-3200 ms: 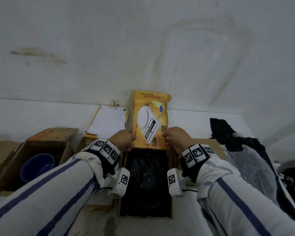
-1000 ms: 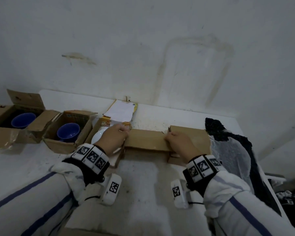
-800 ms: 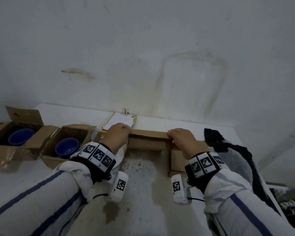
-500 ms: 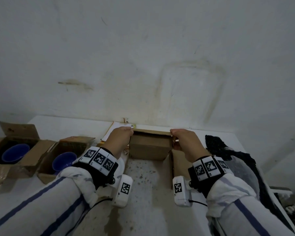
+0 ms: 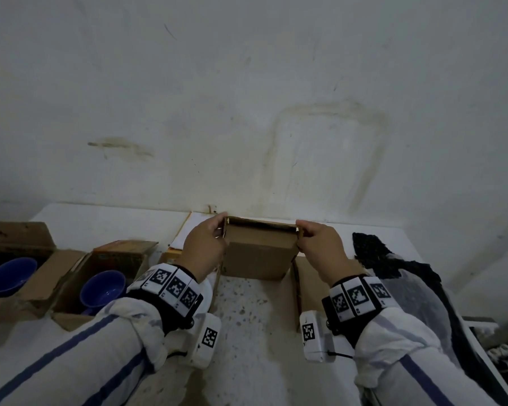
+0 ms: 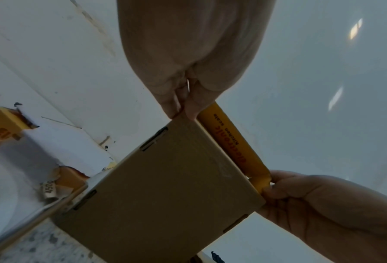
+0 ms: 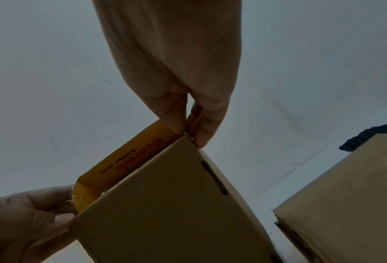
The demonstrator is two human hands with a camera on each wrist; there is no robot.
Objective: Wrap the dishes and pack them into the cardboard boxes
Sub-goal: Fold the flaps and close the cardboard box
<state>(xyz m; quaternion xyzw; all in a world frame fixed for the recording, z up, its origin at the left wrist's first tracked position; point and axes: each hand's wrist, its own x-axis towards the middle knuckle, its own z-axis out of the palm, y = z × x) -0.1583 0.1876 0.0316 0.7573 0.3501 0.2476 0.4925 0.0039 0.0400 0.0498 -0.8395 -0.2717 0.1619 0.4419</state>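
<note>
Raised upright now, cardboard flap (image 5: 258, 253) pinched by both hands (image 5: 206, 247) above speckled white table (image 5: 247, 332).

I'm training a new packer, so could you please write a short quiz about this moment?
1. True or false: both hands pinch the top corners of the box.
2. How many blue bowls show in the open boxes at left?
3. The yellow flap reads: A) Kitchen scale B) Rice cooker C) Tea set

Key:
1. True: left hand, right hand.
2. Two.
3. A
</note>
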